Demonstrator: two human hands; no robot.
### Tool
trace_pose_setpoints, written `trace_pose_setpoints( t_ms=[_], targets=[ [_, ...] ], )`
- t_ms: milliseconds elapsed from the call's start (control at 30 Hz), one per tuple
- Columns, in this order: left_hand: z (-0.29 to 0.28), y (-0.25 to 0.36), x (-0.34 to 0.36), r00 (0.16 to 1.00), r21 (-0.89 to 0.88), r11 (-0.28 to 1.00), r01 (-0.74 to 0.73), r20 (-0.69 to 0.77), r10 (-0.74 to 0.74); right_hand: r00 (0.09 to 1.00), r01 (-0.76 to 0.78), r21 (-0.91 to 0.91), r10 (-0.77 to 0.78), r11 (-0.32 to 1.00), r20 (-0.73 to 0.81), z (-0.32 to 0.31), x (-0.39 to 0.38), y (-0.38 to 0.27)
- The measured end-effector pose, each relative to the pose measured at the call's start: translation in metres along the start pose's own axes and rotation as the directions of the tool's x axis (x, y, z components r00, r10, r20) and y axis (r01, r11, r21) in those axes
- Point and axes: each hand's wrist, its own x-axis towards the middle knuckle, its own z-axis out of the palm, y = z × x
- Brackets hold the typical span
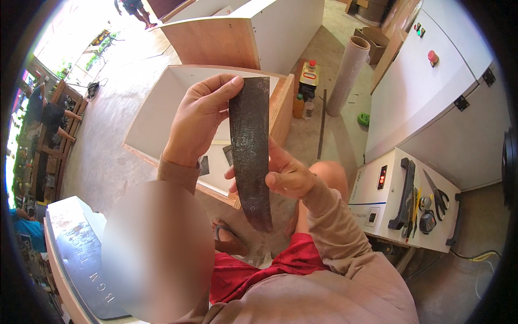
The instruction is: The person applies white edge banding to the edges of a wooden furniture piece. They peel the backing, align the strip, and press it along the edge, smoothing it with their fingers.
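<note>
A long, flat, dark piece (249,154) with a curved lower end is held upright in front of me. My left hand (197,116) pinches its top left corner between thumb and fingers. My right hand (291,175) grips its lower right part, with some fingers behind it. Just beyond my hands is an open wooden box (153,116) with white inner walls and small dark pieces (204,164) inside. A blurred patch hides part of the lower left.
At right stand a white cabinet (410,97) and a white machine (367,210) carrying scissors (440,194) and other tools. A pale roll (348,75), bottles (308,78) and another box (208,40) are beyond. Other people (51,108) are at left and far back.
</note>
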Motion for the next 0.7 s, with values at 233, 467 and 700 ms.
trace_pose_setpoints(
  t_ms=[233,467,700],
  targets=[
    [-0.004,-0.011,-0.015,0.957,-0.046,0.997,-0.059,-0.288,0.043,0.997,-0.012,-0.050,0.008,0.999,-0.075,-0.003,0.001,0.005],
    [-0.014,-0.018,-0.073,0.857,0.449,0.892,0.047,-0.477,0.195,0.832,-0.237,-0.296,0.036,0.925,-0.554,0.001,0.008,0.001],
    [0.029,-0.054,-0.138,0.913,0.557,0.817,0.145,-0.393,0.106,0.625,-0.489,-0.751,-0.422,0.445,-0.657,0.014,0.026,0.030]
  ],
)
